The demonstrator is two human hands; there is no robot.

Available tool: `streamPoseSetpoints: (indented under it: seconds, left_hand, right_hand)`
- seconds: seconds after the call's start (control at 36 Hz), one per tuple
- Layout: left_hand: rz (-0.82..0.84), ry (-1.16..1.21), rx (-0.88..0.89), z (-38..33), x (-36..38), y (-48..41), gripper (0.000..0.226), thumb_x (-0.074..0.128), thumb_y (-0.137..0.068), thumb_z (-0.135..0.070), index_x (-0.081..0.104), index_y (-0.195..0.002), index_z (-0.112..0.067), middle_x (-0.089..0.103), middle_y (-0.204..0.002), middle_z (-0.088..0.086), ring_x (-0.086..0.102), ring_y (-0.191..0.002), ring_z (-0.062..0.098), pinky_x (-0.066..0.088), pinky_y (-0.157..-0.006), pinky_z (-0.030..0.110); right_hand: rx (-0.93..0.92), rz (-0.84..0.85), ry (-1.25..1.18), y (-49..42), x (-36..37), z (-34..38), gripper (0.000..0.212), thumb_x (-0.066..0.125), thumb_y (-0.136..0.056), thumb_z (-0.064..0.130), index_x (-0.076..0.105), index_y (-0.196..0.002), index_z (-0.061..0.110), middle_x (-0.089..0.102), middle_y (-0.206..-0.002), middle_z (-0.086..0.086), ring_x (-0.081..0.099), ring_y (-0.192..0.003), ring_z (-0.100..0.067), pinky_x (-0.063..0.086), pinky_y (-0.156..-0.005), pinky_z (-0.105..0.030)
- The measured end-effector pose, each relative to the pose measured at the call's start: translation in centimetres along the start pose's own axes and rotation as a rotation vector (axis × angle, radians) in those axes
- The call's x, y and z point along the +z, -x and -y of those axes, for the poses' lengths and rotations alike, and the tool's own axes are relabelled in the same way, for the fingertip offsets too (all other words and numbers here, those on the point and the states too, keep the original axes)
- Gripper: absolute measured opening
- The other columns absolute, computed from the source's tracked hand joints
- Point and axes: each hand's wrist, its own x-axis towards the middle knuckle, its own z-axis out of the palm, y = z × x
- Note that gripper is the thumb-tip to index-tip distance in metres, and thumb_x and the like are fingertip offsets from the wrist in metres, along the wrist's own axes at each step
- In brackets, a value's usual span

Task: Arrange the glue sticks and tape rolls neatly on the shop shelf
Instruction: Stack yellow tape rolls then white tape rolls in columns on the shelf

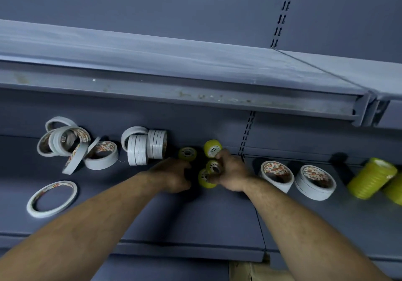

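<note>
Several small yellow tape rolls lie in the middle of the grey shelf (195, 211). My right hand (230, 172) grips one yellow roll (213, 167), with another (204, 179) against its thumb and a third (212, 148) just beyond its fingers. My left hand (174, 175) has its fingers curled beside a fourth yellow roll (187, 154); whether it holds anything is hidden. White tape rolls stand in a neat row (145, 148) to the left. No glue sticks show.
A loose heap of white rolls (67, 143) and one flat thin roll (52, 199) lie at the left. Two white stacks (277, 175) (315, 181) and a yellow stack on its side (369, 178) are at the right. An upper shelf (174, 85) overhangs.
</note>
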Motion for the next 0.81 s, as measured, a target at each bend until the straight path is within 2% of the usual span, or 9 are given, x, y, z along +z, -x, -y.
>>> streamPoseSetpoints:
  seconds: [0.08,0.17,0.22,0.31,0.39,0.47,0.56,0.67,0.81]
  left_hand:
    - [-0.014,0.001,-0.013,-0.2,-0.1,0.1,0.049,0.069,-0.082,-0.039,0.061,-0.129,-0.03,0.063,-0.124,-0.006,0.061,-0.11,0.015,0.051,-0.09,0.027]
    - [-0.05,0.072,0.031,-1.2,0.2,-0.1,0.033,0.071,-0.08,-0.043,0.067,-0.109,-0.028,0.069,-0.105,-0.006,0.064,-0.098,0.014,0.054,-0.084,0.031]
    - [-0.067,0.151,0.087,-2.0,0.7,-0.4,0.039,0.073,-0.073,-0.049,0.067,-0.106,-0.03,0.069,-0.102,-0.01,0.064,-0.096,0.01,0.053,-0.086,0.032]
    - [0.009,0.105,0.167,-2.8,1.9,-1.4,0.041,0.065,-0.069,-0.05,0.066,-0.102,-0.028,0.066,-0.105,-0.009,0.064,-0.098,0.013,0.053,-0.087,0.036]
    - [0.037,-0.058,0.137,-3.3,2.4,-2.0,0.027,0.051,-0.081,-0.047,0.06,-0.082,-0.022,0.063,-0.088,-0.002,0.065,-0.091,0.024,0.053,-0.076,0.036]
    - [-0.018,-0.01,0.113,-2.4,2.5,-2.3,0.03,0.058,-0.086,-0.036,0.047,-0.063,-0.022,0.053,-0.065,-0.007,0.062,-0.072,0.019,0.046,-0.058,0.026]
    - [-0.046,0.049,0.062,-1.0,1.8,-1.9,0.013,0.072,-0.076,-0.028,0.061,-0.072,-0.022,0.06,-0.069,-0.01,0.061,-0.069,0.01,0.042,-0.054,0.019]
    - [-0.082,0.153,0.029,-0.1,1.7,-1.8,0.03,0.08,-0.066,-0.028,0.071,-0.094,-0.023,0.068,-0.087,-0.01,0.065,-0.083,0.006,0.056,-0.077,0.027]
    - [-0.13,0.239,-0.001,0.0,2.4,-1.6,0.018,0.078,-0.066,-0.027,0.061,-0.072,-0.028,0.063,-0.076,-0.013,0.062,-0.071,0.003,0.049,-0.06,0.018]
  right_hand:
    - [0.008,-0.007,-0.007,-0.4,0.1,0.0,0.07,0.077,-0.081,0.046,0.04,-0.137,0.028,0.056,-0.124,0.003,0.059,-0.102,-0.018,0.047,-0.078,-0.03]
    - [0.077,-0.017,-0.183,-1.0,0.1,-0.1,0.054,0.071,-0.087,0.045,0.046,-0.131,0.025,0.061,-0.119,-0.003,0.068,-0.092,-0.022,0.061,-0.07,-0.036]
    - [0.132,-0.007,-0.354,-1.3,0.0,-0.3,0.041,0.068,-0.09,0.04,0.051,-0.123,0.021,0.06,-0.122,-0.005,0.069,-0.096,-0.024,0.063,-0.066,-0.037]
    - [0.167,0.016,-0.504,-1.5,-0.2,-0.6,0.027,0.061,-0.097,0.036,0.05,-0.115,0.02,0.061,-0.119,-0.005,0.07,-0.097,-0.022,0.063,-0.074,-0.047]
    - [0.182,0.037,-0.547,-1.5,-0.3,-0.7,0.026,0.059,-0.099,0.037,0.048,-0.115,0.02,0.062,-0.114,-0.002,0.07,-0.098,-0.02,0.062,-0.077,-0.05]
    - [0.19,0.046,-0.552,-1.6,-0.3,-0.8,0.027,0.058,-0.099,0.039,0.048,-0.116,0.02,0.062,-0.114,-0.003,0.07,-0.1,-0.019,0.062,-0.078,-0.049]
    - [0.195,0.05,-0.549,-1.6,-0.2,-0.9,0.03,0.059,-0.099,0.039,0.048,-0.119,0.019,0.063,-0.115,-0.003,0.07,-0.1,-0.018,0.062,-0.078,-0.048]
    - [0.193,0.048,-0.531,-1.6,-0.2,-0.8,0.032,0.06,-0.098,0.039,0.049,-0.119,0.017,0.062,-0.116,-0.003,0.07,-0.099,-0.018,0.063,-0.075,-0.045]
    - [0.185,0.041,-0.504,-1.5,-0.1,-0.8,0.033,0.061,-0.097,0.041,0.049,-0.118,0.019,0.062,-0.116,-0.002,0.07,-0.098,-0.015,0.063,-0.073,-0.042]
